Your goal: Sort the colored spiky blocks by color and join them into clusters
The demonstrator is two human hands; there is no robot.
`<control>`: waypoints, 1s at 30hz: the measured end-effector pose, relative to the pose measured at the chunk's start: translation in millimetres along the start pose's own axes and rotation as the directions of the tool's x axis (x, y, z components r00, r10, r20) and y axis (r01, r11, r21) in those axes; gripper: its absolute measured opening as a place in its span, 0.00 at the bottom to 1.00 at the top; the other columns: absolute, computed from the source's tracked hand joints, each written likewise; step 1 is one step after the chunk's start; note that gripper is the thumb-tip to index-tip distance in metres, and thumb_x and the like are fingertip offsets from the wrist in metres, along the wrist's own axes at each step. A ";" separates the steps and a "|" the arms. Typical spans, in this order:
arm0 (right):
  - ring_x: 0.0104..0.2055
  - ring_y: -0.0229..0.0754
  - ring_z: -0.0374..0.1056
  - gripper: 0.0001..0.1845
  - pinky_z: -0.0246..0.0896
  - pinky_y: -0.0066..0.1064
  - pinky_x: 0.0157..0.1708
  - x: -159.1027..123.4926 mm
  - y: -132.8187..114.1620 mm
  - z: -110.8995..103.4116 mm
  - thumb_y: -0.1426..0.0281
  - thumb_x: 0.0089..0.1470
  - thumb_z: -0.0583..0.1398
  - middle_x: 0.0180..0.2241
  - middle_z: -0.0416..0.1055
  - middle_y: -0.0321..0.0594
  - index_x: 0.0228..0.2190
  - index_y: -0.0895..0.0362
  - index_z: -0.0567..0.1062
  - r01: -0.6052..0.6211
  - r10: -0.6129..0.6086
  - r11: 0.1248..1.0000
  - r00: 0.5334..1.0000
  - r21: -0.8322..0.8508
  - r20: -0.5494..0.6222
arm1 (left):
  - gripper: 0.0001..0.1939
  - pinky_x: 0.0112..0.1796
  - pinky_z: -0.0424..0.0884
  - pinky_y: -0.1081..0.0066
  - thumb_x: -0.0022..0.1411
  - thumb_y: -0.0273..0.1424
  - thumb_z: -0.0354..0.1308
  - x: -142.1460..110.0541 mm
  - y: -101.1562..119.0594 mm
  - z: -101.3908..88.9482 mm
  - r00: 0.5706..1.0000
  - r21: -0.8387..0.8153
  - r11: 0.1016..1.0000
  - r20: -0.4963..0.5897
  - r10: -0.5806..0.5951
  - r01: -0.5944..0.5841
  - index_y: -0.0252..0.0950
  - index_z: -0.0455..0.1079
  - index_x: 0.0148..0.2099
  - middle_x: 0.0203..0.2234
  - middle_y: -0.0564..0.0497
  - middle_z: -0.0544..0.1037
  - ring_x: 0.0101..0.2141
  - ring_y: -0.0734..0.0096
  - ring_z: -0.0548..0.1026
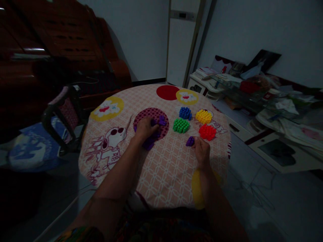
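My left hand [145, 129] is over a dark round patch of the tablecloth, its fingers curled in on small purple pegs. More purple pegs [163, 120] lie just past its fingertips, and others [148, 144] lie below it, partly hidden by the hand. My right hand [202, 150] is closed around a small bunch of purple pegs [190, 141], whose rounded ends poke out at the left. Ahead of it stand tight clusters of pegs: green [181, 125], blue [185, 113], yellow [204, 116] and red [207, 132]. The red cluster is nearest to my right hand.
A patterned cloth [161, 178] covers the round table. At the left stand a folding chair [64, 117] and a dark wooden bench [70, 40]. A low cabinet [272, 151] piled with papers and odds and ends runs along the right. A tall white unit [180, 47] stands behind.
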State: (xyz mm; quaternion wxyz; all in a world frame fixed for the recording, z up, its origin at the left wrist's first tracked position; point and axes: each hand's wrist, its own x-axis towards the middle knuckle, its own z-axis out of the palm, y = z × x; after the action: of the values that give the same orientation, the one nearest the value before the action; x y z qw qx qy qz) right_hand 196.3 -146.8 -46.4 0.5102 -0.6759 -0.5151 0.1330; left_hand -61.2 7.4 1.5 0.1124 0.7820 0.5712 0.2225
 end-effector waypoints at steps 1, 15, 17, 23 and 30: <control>0.26 0.39 0.67 0.27 0.60 0.31 0.30 0.0 -0.1 0.1 0.52 0.66 0.49 0.23 0.71 0.37 0.33 0.57 0.79 0.001 -0.001 1.000 1.000 0.001 -0.002 | 0.19 0.48 0.70 0.62 0.59 0.37 0.62 -3.8 7.4 -1.7 1.000 -0.080 0.997 -0.012 0.016 -0.017 0.32 0.73 0.50 0.45 0.40 0.79 0.44 0.56 0.76; 0.25 0.39 0.64 0.26 0.57 0.30 0.30 1.2 -0.3 -0.3 0.53 0.66 0.50 0.21 0.68 0.35 0.28 0.56 0.75 0.007 -0.007 1.000 1.000 0.000 0.008 | 0.17 0.33 0.68 0.72 0.58 0.35 0.59 -49.6 79.0 54.6 0.880 -0.697 0.694 0.200 0.430 -0.181 0.34 0.76 0.47 0.33 0.50 0.78 0.32 0.69 0.73; 0.25 0.39 0.64 0.25 0.56 0.30 0.29 0.8 -0.5 -0.4 0.53 0.66 0.50 0.21 0.68 0.35 0.28 0.56 0.75 0.005 -0.005 1.000 1.000 0.000 0.007 | 0.18 0.33 0.68 0.72 0.59 0.36 0.58 -47.1 80.0 56.7 0.881 -0.741 0.655 0.201 0.429 -0.150 0.32 0.75 0.48 0.34 0.49 0.78 0.33 0.69 0.73; 0.25 0.38 0.64 0.25 0.56 0.30 0.29 0.6 -2.3 -0.2 0.54 0.66 0.50 0.21 0.67 0.34 0.29 0.57 0.75 0.014 -0.014 1.000 1.000 0.004 0.010 | 0.22 0.35 0.68 0.71 0.60 0.40 0.59 -42.3 85.8 63.4 0.857 -0.810 0.571 0.195 0.477 -0.133 0.30 0.72 0.50 0.35 0.48 0.78 0.34 0.68 0.73; 0.25 0.39 0.64 0.25 0.56 0.30 0.30 1.0 -3.5 -0.8 0.54 0.65 0.50 0.22 0.69 0.35 0.29 0.57 0.75 0.032 -0.032 0.999 0.999 -0.004 0.008 | 0.22 0.37 0.69 0.69 0.60 0.39 0.59 -43.4 87.9 65.5 0.854 -0.764 0.611 0.162 0.494 -0.208 0.30 0.72 0.52 0.36 0.47 0.78 0.34 0.68 0.73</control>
State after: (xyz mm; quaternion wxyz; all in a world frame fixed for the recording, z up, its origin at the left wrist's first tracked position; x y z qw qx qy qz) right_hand 195.4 -146.6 -42.9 0.5088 -0.6679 -0.5282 0.1264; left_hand 33.3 -56.7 -27.5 0.4657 0.7976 0.2382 0.3006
